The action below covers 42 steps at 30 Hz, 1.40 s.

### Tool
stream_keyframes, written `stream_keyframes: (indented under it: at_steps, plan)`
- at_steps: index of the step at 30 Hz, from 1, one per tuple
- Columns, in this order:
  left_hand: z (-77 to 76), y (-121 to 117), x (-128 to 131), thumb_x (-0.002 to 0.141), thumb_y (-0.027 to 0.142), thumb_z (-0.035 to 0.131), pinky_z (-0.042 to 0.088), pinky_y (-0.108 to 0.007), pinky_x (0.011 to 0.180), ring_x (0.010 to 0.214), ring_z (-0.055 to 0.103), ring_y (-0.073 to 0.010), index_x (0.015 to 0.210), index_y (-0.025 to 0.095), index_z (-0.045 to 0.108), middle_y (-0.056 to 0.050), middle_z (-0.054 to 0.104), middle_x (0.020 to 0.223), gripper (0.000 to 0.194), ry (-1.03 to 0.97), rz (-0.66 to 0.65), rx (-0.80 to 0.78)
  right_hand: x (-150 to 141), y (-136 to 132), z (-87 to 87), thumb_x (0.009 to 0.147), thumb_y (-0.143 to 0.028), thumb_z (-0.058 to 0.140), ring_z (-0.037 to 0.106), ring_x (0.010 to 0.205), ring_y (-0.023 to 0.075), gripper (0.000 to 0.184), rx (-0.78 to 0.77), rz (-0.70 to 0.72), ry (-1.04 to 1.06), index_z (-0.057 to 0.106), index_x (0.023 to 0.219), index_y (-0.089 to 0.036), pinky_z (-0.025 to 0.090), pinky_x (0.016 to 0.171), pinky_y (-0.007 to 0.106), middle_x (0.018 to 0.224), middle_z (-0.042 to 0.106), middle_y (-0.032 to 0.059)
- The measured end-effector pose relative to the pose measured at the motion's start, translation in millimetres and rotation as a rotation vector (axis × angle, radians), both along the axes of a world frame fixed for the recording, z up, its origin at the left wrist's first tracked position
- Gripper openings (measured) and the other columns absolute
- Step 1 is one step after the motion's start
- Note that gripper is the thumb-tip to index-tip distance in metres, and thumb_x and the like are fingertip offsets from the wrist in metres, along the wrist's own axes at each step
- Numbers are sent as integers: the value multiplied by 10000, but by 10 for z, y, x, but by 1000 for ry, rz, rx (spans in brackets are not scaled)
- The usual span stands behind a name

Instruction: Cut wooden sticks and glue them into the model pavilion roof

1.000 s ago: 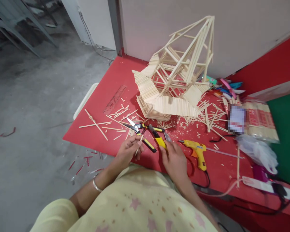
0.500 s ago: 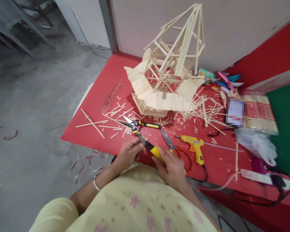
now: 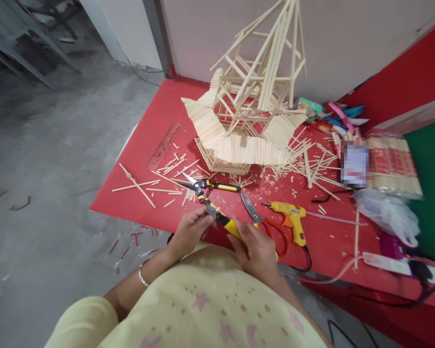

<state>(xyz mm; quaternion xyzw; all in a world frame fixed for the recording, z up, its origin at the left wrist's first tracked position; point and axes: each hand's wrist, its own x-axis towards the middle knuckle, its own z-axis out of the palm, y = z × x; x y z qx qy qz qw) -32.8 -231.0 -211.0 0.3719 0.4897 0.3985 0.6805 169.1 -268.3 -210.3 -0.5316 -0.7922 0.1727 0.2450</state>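
Observation:
My right hand (image 3: 257,249) is wrapped round a yellow-and-black handled tool (image 3: 233,229) with a grey metal front; its exact kind is partly hidden. At that front end, the fingers of my left hand (image 3: 192,227) are closed in a pinch, and whatever lies between them is too small to make out. Just beyond, yellow-and-black snips (image 3: 197,185) lie on the red table with their pointed blades apart. Red-handled scissors (image 3: 252,208) rest beside my right hand. Behind them stands a model built of wooden sticks (image 3: 253,150), with a tall pointed frame on top.
A yellow glue gun (image 3: 288,215) lies to the right, its cord running off the front edge. Loose sticks (image 3: 311,164) and a clear ruler (image 3: 164,145) are spread over the red table (image 3: 130,198). At the right are a plastic bag (image 3: 386,212) and a power strip (image 3: 391,265).
The view has shifted slightly. Both hands stay close together at the tool, whose front end now sits a little nearer my left fingertips.

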Motion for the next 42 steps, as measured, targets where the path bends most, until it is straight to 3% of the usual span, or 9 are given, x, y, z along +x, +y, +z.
stream_keyframes:
  at_steps: [8, 18, 24, 27, 29, 32, 35, 39, 42]
  plan:
    - [131, -107, -81, 866, 280, 606, 351, -206, 547, 575, 421, -91, 724, 141, 655, 12, 509, 620, 204, 197, -6, 212, -40, -170, -138, 893, -276, 614, 540, 646, 138, 601, 162, -20, 33, 422, 1460, -224, 406, 603, 254, 763, 609, 18]
    - [91, -345, -194, 815, 395, 693, 192, -195, 415, 424, 300, -38, 688, 124, 667, 26, 460, 520, 300, 5, 14, -7, -48, -299, -27, 844, -316, 689, 521, 658, 146, 773, 348, -60, -147, 311, 1518, -298, 375, 619, 272, 775, 654, 8]
    - [304, -331, -231, 722, 457, 756, 145, -192, 376, 370, 278, -21, 653, 124, 683, 20, 478, 497, 348, -39, 23, -127, -37, -305, 12, 854, -333, 670, 552, 653, 162, 776, 332, -8, -154, 282, 1526, -319, 403, 616, 284, 777, 666, 15]
    - [430, -383, -421, 703, 452, 772, 164, -195, 358, 368, 314, -41, 686, 143, 717, 23, 468, 458, 315, 28, 73, -135, 66, -325, 52, 895, -314, 616, 583, 670, 184, 637, 327, -156, -136, 382, 1487, -302, 426, 615, 291, 823, 685, 57]
    - [439, -430, -579, 717, 433, 769, 208, -196, 357, 392, 373, -60, 755, 165, 740, 10, 520, 485, 273, 82, 220, -109, 121, -312, 91, 912, -299, 588, 587, 659, 196, 579, 346, -309, -121, 429, 1466, -253, 422, 596, 293, 837, 690, 87]
    - [351, -436, -675, 737, 408, 766, 268, -199, 357, 405, 432, -75, 826, 166, 735, -17, 614, 567, 259, 76, 217, -143, 60, -187, 124, 919, -328, 572, 598, 666, 204, 514, 313, -312, -99, 498, 1418, -232, 416, 602, 296, 801, 681, 87]
    - [293, -307, -545, 796, 392, 724, 436, -218, 471, 532, 592, -121, 908, 158, 702, -57, 701, 710, 260, -42, 156, -112, -152, 64, 75, 937, -376, 540, 609, 725, 210, 430, 225, -290, -159, 582, 1337, -225, 406, 625, 294, 852, 682, 100]
    - [416, -36, -314, 824, 352, 708, 551, -304, 655, 669, 683, -172, 949, 154, 651, -78, 739, 793, 241, -164, 159, -29, -338, 412, -28, 949, -363, 514, 596, 760, 199, 410, 186, -258, -272, 594, 1308, -179, 386, 614, 286, 962, 677, 129]
    - [568, 154, -251, 827, 353, 706, 560, -326, 686, 708, 695, -188, 938, 157, 633, -78, 742, 796, 237, -211, 157, 14, -341, 535, 64, 927, -344, 556, 597, 921, 236, 378, 244, -215, -224, 611, 1272, -200, 432, 785, 348, 1061, 678, 136]
